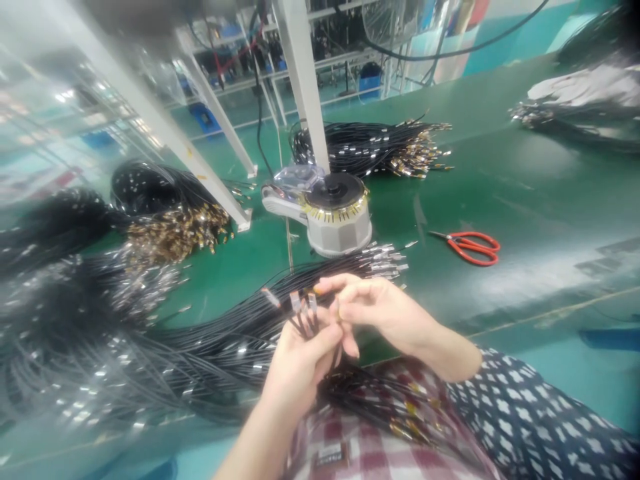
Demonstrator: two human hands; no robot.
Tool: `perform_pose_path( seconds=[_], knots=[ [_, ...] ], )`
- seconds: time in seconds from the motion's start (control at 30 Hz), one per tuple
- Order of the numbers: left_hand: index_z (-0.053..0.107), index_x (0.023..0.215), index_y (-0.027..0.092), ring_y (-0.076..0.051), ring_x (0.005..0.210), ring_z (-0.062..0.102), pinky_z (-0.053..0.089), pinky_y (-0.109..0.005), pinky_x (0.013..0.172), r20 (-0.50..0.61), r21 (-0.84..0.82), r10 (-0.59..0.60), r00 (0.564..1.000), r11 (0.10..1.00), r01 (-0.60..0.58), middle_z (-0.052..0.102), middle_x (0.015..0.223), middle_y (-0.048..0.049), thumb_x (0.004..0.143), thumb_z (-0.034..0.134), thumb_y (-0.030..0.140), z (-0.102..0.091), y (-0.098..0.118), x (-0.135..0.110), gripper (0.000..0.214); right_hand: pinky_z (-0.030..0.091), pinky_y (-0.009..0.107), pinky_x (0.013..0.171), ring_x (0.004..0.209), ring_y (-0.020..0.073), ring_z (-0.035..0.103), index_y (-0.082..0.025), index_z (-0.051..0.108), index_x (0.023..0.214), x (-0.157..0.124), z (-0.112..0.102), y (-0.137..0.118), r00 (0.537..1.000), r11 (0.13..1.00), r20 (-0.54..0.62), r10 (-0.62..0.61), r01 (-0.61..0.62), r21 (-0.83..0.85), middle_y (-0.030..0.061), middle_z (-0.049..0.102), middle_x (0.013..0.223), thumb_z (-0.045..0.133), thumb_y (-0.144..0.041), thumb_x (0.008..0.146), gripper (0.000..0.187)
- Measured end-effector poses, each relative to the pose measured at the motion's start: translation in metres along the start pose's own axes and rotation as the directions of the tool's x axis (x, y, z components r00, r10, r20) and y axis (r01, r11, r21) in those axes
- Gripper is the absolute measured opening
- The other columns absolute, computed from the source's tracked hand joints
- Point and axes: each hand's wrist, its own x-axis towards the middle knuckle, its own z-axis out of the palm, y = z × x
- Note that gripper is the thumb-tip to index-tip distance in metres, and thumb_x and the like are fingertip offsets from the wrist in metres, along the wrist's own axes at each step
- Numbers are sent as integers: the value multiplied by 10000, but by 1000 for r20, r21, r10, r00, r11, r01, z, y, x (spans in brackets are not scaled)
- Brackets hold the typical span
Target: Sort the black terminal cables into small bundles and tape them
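My left hand (300,357) is closed around a small bunch of thin black cables (300,313), their metal-tipped ends sticking up above my fingers. My right hand (380,310) meets it from the right, fingers pinched on the cable ends by my left thumb. The cables run down into my lap, where more gold-tipped ones (400,407) lie on a checked cloth. Both hands are just in front of a grey tape dispenser (340,217).
Big heaps of black cables cover the green bench: left (75,320), back left (165,207), behind the dispenser (375,147) and far right (580,100). Red scissors (470,247) lie right of the dispenser. White frame posts (305,87) rise behind.
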Motion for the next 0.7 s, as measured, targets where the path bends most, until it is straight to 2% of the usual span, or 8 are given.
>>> perform_pose_path(
  seconds=[0.07,0.13,0.23,0.33,0.4,0.47,0.57,0.7],
  knots=[
    [658,718,127,-2,322,275,225,-190,403,-2,-3,28,1000,1000,-28,669,572,-36,741,744,371,-1,0,0,260,561,327,725,855,174,678,-210,759,766,0,-7,-3,999,995,18,-26,28,-91,73,635,1235,680,-382,819,198],
    [683,805,125,-6,345,303,225,-202,422,-11,8,71,997,997,-71,686,653,-43,770,722,345,-1,-1,1,226,536,354,842,1020,203,651,-229,761,866,0,-15,-12,994,964,-34,-105,94,-250,62,605,1299,642,-344,854,166],
    [676,833,135,-20,381,357,253,-214,450,-8,22,92,996,996,-92,660,675,-17,743,753,286,0,-3,2,192,448,416,989,1156,238,585,-256,749,959,-4,-19,-34,941,797,-143,-306,172,-578,54,611,1280,667,-245,825,158],
    [656,792,137,-38,427,393,271,-210,459,-4,30,86,996,996,-86,613,650,8,726,774,271,1,-7,5,190,397,461,1024,1152,266,573,-268,760,878,-7,-11,-49,910,620,-106,-401,184,-762,54,644,1211,705,-255,795,100],
    [657,778,132,-44,448,408,288,-208,468,5,45,100,995,994,-100,608,649,5,753,756,280,1,-9,6,181,399,465,1015,1132,268,580,-268,760,827,-7,-3,-49,914,571,-60,-401,198,-797,51,671,1155,727,-274,780,58],
    [676,791,124,-50,447,432,316,-211,478,21,44,116,993,992,-117,628,649,-11,798,714,295,2,-8,5,176,423,447,984,1082,254,608,-258,758,760,-3,2,-44,919,585,-58,-390,198,-786,45,699,1079,724,-271,785,44],
    [706,839,117,-78,435,504,374,-226,485,28,0,100,995,995,-100,670,657,-41,831,671,306,3,-5,2,193,459,408,930,999,234,647,-241,749,661,2,1,-35,927,692,-116,-356,178,-699,35,725,976,732,-252,772,112],
    [723,812,124,-153,632,649,510,-274,639,-122,-63,146,982,986,-154,706,738,-63,805,704,302,4,-1,-1,179,458,387,942,1009,222,650,-221,734,668,4,-4,-34,948,766,-119,-296,162,-622,39,724,996,715,-223,777,111]
  ],
)
